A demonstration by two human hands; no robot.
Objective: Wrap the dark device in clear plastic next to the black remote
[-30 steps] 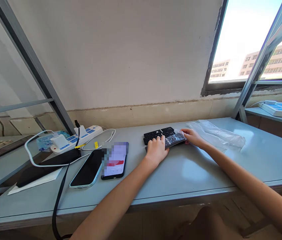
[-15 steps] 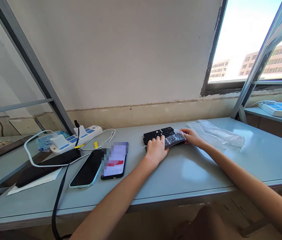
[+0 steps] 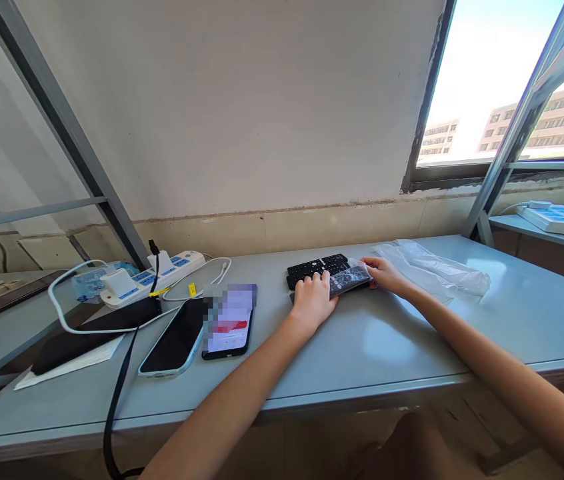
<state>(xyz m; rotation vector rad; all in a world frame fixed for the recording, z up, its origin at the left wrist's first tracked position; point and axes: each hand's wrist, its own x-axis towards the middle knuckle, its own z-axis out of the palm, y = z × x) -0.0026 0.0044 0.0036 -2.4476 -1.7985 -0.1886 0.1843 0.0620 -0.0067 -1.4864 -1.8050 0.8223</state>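
A black keyboard (image 3: 318, 267) that looks like a folding one lies on the grey-blue desk. Its far half shows rows of keys, and its near part (image 3: 349, 280) is tilted up and covered by shiny clear film. My left hand (image 3: 313, 300) has its fingers curled over the left side of that near part, thumb along the front edge. At the right end, my right hand (image 3: 382, 272) pinches the edge or the film there; a bit of red shows below its fingers. Exactly what lies between those fingertips is hidden.
A crumpled clear plastic bag (image 3: 437, 270) lies right of the keyboard. To the left are two phones (image 3: 175, 337) (image 3: 229, 320), a white power strip (image 3: 182, 263) with cables, and a black pouch (image 3: 97, 333) on white paper. Metal bed-frame posts (image 3: 62, 127) stand at both sides.
Almost nothing differs. Both hands stay on the keyboard; the fingers of my right hand have shifted very slightly at its right end.
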